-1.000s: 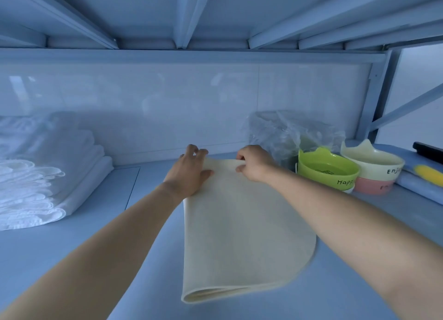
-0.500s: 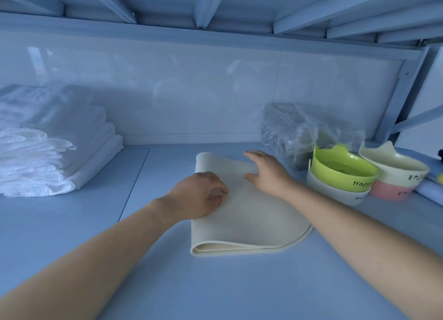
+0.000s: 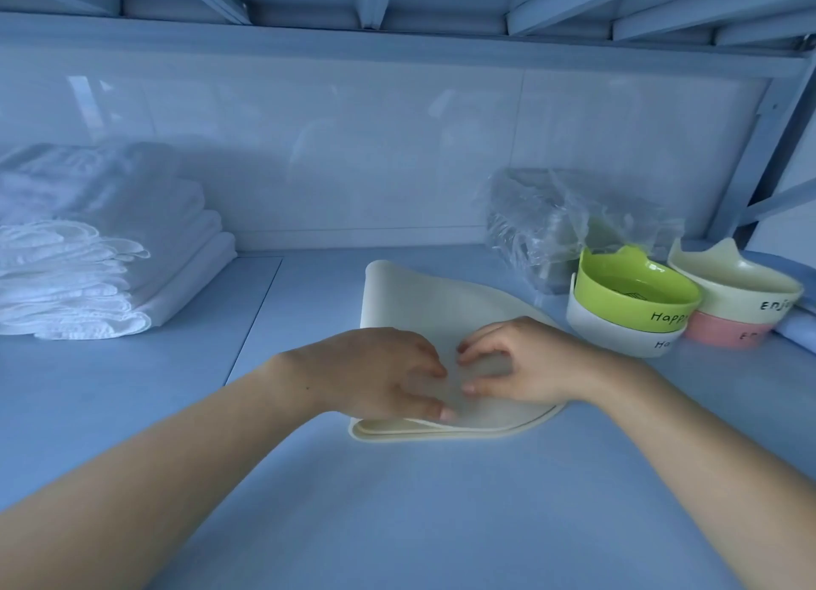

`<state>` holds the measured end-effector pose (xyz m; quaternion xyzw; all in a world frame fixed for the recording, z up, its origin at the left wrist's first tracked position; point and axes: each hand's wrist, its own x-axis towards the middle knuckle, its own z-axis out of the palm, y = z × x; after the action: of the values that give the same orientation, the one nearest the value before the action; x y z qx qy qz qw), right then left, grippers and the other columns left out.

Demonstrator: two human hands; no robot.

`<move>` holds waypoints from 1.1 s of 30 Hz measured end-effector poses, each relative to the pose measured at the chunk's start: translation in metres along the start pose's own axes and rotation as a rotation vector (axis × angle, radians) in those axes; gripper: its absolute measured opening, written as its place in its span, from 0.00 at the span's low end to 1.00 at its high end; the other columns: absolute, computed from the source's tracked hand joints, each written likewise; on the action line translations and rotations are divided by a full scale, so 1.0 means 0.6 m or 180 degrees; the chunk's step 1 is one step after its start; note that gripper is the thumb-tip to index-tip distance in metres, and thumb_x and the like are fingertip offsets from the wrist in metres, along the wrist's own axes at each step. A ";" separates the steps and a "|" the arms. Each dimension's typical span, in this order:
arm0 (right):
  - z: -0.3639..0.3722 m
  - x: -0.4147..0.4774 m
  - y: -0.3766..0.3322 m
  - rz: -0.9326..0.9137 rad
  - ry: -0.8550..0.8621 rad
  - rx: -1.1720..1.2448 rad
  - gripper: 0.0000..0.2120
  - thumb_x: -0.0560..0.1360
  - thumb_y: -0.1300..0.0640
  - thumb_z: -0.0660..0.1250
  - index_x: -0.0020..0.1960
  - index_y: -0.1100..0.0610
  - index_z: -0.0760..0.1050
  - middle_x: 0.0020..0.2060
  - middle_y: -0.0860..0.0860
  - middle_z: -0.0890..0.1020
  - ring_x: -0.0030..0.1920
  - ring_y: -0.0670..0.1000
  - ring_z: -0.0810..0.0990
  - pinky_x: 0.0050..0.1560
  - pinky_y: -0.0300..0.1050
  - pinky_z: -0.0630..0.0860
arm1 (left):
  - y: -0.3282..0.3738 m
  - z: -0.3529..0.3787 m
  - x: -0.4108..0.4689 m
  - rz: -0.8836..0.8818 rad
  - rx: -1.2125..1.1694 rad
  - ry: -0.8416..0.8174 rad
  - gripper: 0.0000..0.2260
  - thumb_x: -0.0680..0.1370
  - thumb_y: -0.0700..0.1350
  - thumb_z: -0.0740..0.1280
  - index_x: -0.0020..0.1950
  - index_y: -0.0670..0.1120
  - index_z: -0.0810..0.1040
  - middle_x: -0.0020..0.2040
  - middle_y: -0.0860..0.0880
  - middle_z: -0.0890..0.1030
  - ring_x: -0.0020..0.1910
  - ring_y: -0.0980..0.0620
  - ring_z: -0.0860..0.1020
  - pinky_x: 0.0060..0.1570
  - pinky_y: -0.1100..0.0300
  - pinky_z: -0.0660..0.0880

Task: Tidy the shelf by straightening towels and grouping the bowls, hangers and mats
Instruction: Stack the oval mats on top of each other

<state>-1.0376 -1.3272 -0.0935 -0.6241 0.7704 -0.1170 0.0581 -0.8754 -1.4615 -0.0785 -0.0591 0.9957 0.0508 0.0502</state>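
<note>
A cream mat point(image 3: 441, 298), folded in two, lies on the blue shelf point(image 3: 397, 510) with its far corner curling up. Both my hands are on its near part. My left hand point(image 3: 375, 373) has its fingers curled, with thumb and fingertips pinching the top layer by the near edge. My right hand point(image 3: 521, 360) arches over the mat, its bent fingertips and thumb touching it. To the right stand two bowl stacks: a green bowl point(image 3: 636, 289) in a white bowl point(image 3: 609, 333), and a cream bowl point(image 3: 733, 284) on a pink bowl point(image 3: 724, 329). Folded white towels point(image 3: 88, 271) are piled at the left.
A clear plastic-wrapped bundle point(image 3: 543, 218) sits against the back wall behind the bowls. The shelf frame's upright post point(image 3: 750, 148) rises at the right, and the upper shelf's beams run low overhead. Bare shelf surface lies between the towels and the mat.
Both hands slid back along the mat from its far edge to its near edge and came together. The right hand went from flat to arched.
</note>
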 end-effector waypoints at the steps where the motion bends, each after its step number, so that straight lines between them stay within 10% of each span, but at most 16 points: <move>1: -0.005 -0.005 0.000 0.0061 -0.0206 -0.0030 0.26 0.68 0.40 0.70 0.63 0.49 0.75 0.66 0.39 0.72 0.66 0.40 0.69 0.67 0.37 0.64 | 0.001 0.000 -0.005 -0.0028 0.0006 -0.0078 0.29 0.72 0.67 0.61 0.70 0.57 0.66 0.69 0.62 0.64 0.69 0.60 0.61 0.67 0.62 0.60; 8: -0.025 -0.019 -0.010 0.0155 -0.0633 -0.0140 0.40 0.63 0.37 0.74 0.71 0.47 0.66 0.72 0.37 0.61 0.71 0.37 0.59 0.69 0.33 0.57 | 0.016 0.006 -0.013 0.0062 0.0389 0.0210 0.29 0.70 0.66 0.63 0.69 0.58 0.66 0.68 0.61 0.66 0.67 0.60 0.64 0.63 0.64 0.63; 17: -0.022 -0.017 -0.030 0.0208 -0.0324 -0.0222 0.33 0.62 0.41 0.76 0.64 0.47 0.73 0.65 0.40 0.72 0.65 0.40 0.69 0.66 0.39 0.67 | 0.020 0.029 0.005 0.0389 0.0940 0.0470 0.16 0.72 0.52 0.60 0.58 0.49 0.72 0.53 0.52 0.74 0.54 0.50 0.73 0.44 0.60 0.67; 23: -0.008 -0.007 -0.026 0.0259 0.0052 -0.0246 0.23 0.64 0.40 0.72 0.57 0.45 0.78 0.60 0.38 0.77 0.62 0.41 0.72 0.63 0.41 0.70 | -0.015 0.036 0.008 0.0219 0.0681 0.0817 0.20 0.78 0.47 0.54 0.70 0.54 0.66 0.69 0.57 0.68 0.65 0.52 0.69 0.57 0.60 0.66; 28: -0.002 0.003 -0.024 0.0185 0.0309 -0.0569 0.13 0.64 0.44 0.61 0.44 0.47 0.77 0.37 0.48 0.81 0.41 0.50 0.78 0.41 0.48 0.77 | -0.018 0.045 0.022 -0.0147 0.0063 0.0961 0.12 0.78 0.43 0.56 0.59 0.54 0.73 0.51 0.54 0.77 0.51 0.48 0.74 0.40 0.59 0.65; 33: -0.002 0.000 -0.028 0.0227 0.0103 -0.1138 0.06 0.65 0.52 0.64 0.41 0.52 0.72 0.35 0.49 0.78 0.39 0.53 0.75 0.29 0.42 0.64 | -0.017 0.050 0.030 -0.0446 0.0178 0.0978 0.16 0.77 0.41 0.55 0.61 0.55 0.71 0.52 0.53 0.77 0.50 0.46 0.75 0.40 0.58 0.70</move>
<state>-1.0218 -1.3305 -0.0880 -0.5947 0.8014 0.0139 -0.0621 -0.8893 -1.4703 -0.1110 -0.1340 0.9861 0.0099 -0.0975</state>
